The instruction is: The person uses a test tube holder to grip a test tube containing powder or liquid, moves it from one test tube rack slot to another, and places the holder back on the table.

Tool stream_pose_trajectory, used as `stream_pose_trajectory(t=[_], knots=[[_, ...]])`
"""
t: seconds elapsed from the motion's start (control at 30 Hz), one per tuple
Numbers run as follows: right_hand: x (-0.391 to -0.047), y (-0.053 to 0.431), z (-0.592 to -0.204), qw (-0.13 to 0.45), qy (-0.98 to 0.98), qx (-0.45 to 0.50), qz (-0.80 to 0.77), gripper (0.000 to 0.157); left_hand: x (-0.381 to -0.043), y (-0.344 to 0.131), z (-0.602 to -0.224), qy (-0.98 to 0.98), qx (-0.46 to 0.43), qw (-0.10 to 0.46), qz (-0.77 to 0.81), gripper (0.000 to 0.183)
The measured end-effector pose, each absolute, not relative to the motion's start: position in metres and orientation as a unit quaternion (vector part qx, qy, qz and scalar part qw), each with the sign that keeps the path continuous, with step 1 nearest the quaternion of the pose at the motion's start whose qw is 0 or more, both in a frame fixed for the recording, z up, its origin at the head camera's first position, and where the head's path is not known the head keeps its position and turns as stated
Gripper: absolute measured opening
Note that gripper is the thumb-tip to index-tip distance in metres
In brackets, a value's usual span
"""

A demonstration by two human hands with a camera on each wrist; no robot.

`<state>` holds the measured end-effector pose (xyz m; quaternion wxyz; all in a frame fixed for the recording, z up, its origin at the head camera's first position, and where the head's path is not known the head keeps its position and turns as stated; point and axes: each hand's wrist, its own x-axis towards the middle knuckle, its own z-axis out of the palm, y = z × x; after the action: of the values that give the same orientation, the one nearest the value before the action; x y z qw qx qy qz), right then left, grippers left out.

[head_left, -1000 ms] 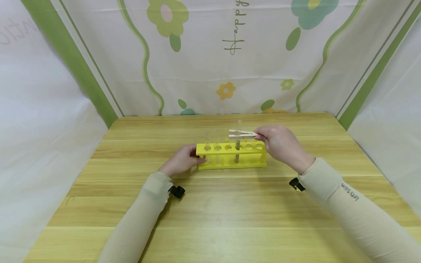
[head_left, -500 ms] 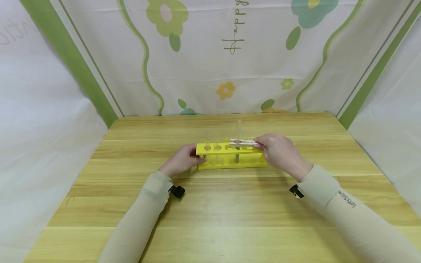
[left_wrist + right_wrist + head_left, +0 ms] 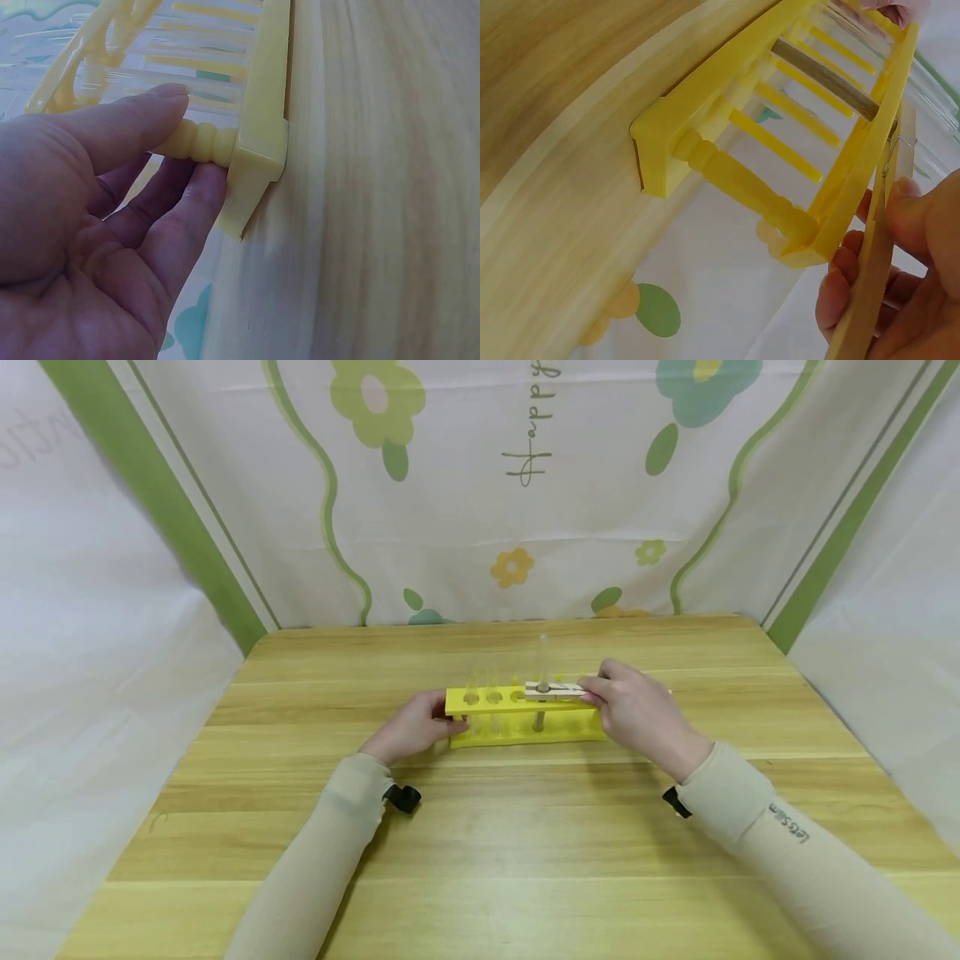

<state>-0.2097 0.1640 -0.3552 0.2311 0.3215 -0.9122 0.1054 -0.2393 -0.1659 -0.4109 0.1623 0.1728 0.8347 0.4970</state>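
My left hand point(image 3: 412, 725) grips the left end post point(image 3: 206, 142) of a yellow test tube rack point(image 3: 517, 741), thumb on one side and fingers on the other in the left wrist view. My right hand point(image 3: 641, 710) holds a wooden test tube clamp point(image 3: 558, 692) by its handle end. The clamp lies level, just above the rack's top bar, its jaws around an upright glass test tube point(image 3: 543, 660). Grey-brown material point(image 3: 825, 77) fills this tube's lower part, between the rack's two bars.
Two clear test tubes stand in the rack's leftmost holes, among them the outer tube point(image 3: 472, 677). The rack stands on a wood-grain table point(image 3: 480, 860). Behind it hangs a white curtain point(image 3: 450, 510) printed with flowers.
My right hand has lowered the clamp along the filled tube to just above the rack's top bar, and the clamp's jaws have come closer together. My left hand has stayed on the rack.
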Motion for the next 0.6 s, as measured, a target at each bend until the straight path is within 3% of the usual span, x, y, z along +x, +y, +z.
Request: stream_pose_trajectory(t=[0.23,0.6], knots=[[-0.211,0.162,-0.359,0.237,-0.911,0.322,0.098,0.018,-0.229,-0.163,-0.396,0.821,0.175,0.174,0.514,0.030],[-0.212,0.159,-0.358,0.245,-0.912,0.315,0.099,0.016,-0.239,-0.168,-0.414,0.826,0.189,0.162,0.507,0.030]])
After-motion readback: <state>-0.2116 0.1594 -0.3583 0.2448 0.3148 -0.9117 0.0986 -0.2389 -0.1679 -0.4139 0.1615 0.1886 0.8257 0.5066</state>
